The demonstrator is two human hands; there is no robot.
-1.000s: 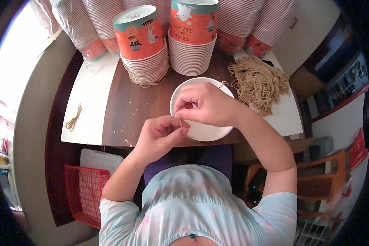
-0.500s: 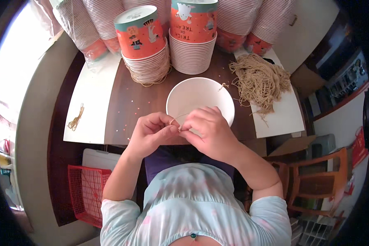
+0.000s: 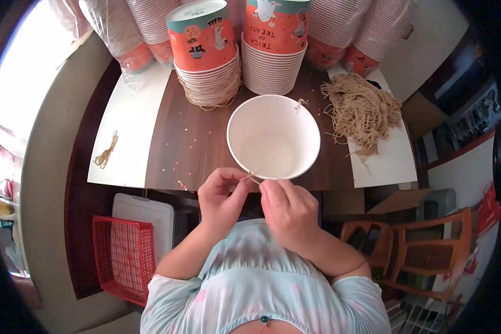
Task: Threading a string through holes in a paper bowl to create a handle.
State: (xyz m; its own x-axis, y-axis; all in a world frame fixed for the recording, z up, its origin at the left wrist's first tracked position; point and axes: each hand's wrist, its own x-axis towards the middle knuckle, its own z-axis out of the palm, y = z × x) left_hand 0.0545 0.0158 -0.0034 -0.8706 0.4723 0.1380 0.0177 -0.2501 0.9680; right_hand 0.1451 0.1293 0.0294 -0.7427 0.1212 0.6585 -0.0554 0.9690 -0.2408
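A white-lined paper bucket point(image 3: 273, 133) stands open side up at the table's near edge, in front of me. A tan cord point(image 3: 253, 177) runs between my hands at its near rim. My left hand point(image 3: 222, 195) pinches the cord between thumb and forefinger. On the other side, my right hand point(image 3: 288, 209) is closed on the same cord, its fingertips curled out of sight. At the bucket's far right rim, a knotted cord end point(image 3: 301, 103) pokes through. Whether the cord in my hands passes through the near wall is too small to tell.
Behind the bucket stand two stacks of orange paper buckets, the left stack point(image 3: 203, 44) ringed with cords, the right stack point(image 3: 273, 67) without. Plastic-wrapped stacks point(image 3: 117, 39) line the back. A heap of tan cord point(image 3: 364, 108) lies right, a small bundle point(image 3: 107, 150) left. Below-left is a red basket point(image 3: 122, 253).
Both hands have moved nearer my body and down from over the bucket's opening to its near rim. They sit slightly farther apart, with the cord stretched between them.
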